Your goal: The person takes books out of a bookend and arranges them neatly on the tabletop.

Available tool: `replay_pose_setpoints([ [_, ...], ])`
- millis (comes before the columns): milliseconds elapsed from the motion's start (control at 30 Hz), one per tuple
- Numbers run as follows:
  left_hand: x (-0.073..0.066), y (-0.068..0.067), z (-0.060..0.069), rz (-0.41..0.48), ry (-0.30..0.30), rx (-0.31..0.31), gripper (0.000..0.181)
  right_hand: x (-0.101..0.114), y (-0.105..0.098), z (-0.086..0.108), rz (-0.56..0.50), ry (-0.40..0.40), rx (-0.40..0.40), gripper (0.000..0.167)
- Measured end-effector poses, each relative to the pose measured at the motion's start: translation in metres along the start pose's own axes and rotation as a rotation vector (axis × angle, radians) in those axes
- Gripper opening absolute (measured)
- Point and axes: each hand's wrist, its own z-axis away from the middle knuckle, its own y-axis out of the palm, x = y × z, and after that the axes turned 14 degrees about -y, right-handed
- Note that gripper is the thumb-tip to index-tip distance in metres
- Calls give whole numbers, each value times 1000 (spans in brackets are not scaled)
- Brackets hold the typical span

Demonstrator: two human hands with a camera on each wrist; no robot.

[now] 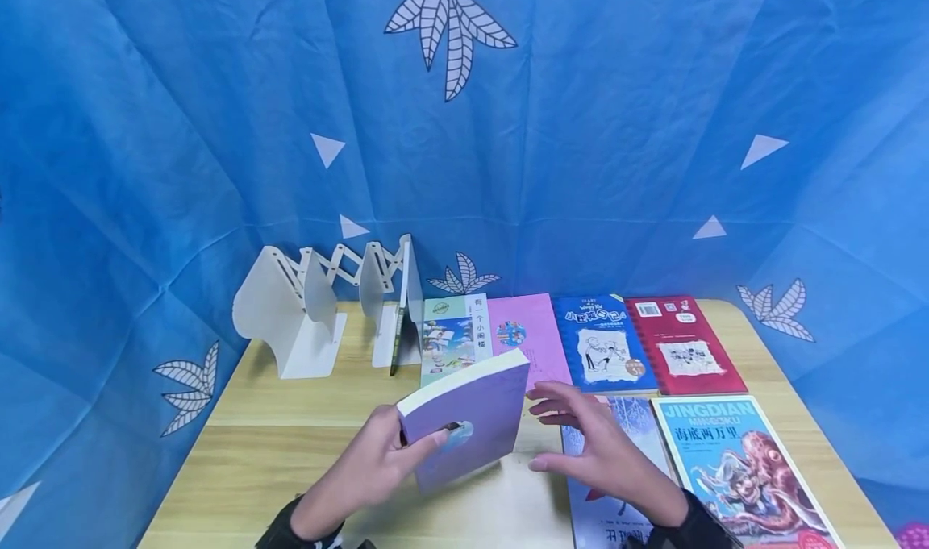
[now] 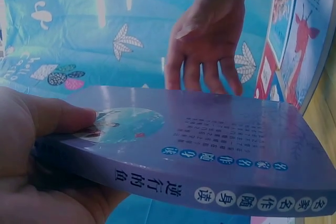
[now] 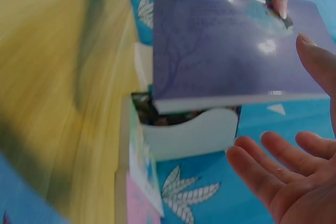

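Note:
A purple paperback book (image 1: 468,428) is held above the table by my left hand (image 1: 381,456), thumb on its cover and fingers behind it. In the left wrist view the spine of this purple book (image 2: 226,195) with its round white letter marks faces the camera. My right hand (image 1: 602,448) is just right of the book, fingers spread and apart from it; the right wrist view shows a gap between the right hand (image 3: 294,177) and the book. Below my right hand lies a pale blue-violet book (image 1: 617,525), partly hidden by it.
A white expandable bookend rack (image 1: 312,363) stands at the back left, a thin book (image 1: 397,339) upright in it. Flat on the table lie a green-edged book (image 1: 446,339), a pink one (image 1: 537,331), a blue one (image 1: 606,347), a red one (image 1: 685,351) and an octopus-cover book (image 1: 747,468).

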Motion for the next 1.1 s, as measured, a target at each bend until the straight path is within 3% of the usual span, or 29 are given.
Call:
replay_pose_setpoints([
  [167, -1, 2, 1, -10, 77, 31, 47, 11, 8, -6, -42, 37, 17, 82],
  [300, -1, 4, 2, 10, 91, 77, 47, 17, 13, -8, -49, 33, 34, 88],
  [467, -1, 6, 1, 26, 92, 139, 45, 20, 18, -6, -50, -34, 55, 85],
  [700, 1, 8, 0, -3, 179, 164, 39, 23, 21, -5, -18, -157, 24, 58],
  [867, 1, 9, -1, 32, 179, 193, 39, 20, 23, -6, 43, -308, -26, 48],
  [1100, 2, 8, -3, 66, 135, 234, 40, 19, 23, -5, 103, -353, -48, 45],
])
